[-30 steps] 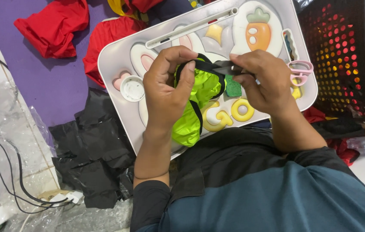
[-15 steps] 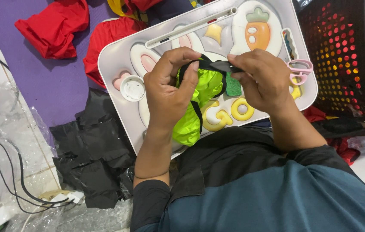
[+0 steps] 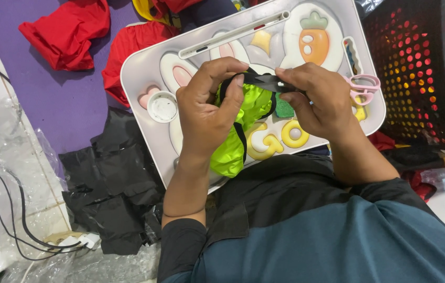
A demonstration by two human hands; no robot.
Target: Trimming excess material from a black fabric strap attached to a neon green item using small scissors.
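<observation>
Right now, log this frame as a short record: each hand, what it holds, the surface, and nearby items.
left hand: grips neon green cloth with black trim
right hand: pinches the black strap of the same cloth
surface: white lap tray with carrot picture
on tray: pink scissors
left of tray: black fabric, red fabric
right: black perforated basket

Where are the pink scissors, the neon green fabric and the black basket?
pink scissors (image 3: 365, 86), head view, on a handle loop at the tray's right edge.
neon green fabric (image 3: 231, 152), head view, on the lower fold hanging under the left hand.
black basket (image 3: 416, 68), head view, on its perforated side wall.
</observation>
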